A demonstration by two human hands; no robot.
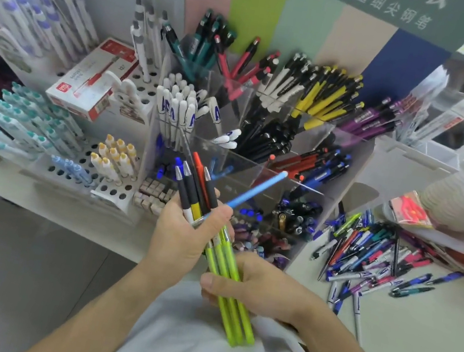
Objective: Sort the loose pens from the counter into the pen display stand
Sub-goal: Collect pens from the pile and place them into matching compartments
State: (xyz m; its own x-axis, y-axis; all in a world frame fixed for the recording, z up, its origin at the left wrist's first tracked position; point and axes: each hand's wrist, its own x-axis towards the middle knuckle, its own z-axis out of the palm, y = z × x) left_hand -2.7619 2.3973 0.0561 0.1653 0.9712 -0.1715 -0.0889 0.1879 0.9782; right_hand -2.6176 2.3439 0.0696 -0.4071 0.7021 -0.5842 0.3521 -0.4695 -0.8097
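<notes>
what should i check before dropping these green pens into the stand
1. Right hand grip on the green pens: ok, fingers curled round them.
2. Left hand grip on its mixed bundle: ok.
3. Light blue pen secure: not ok, it sticks out sideways.
4. Matching green compartment in the clear stand: cannot tell, none visible.
5. Loose pile remaining on the counter: not ok, many pens left.

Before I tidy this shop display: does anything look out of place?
Yes: a red-and-white pen box lies tilted on the white peg stand among upright pens, and loose pens sprawl on the counter.
</notes>
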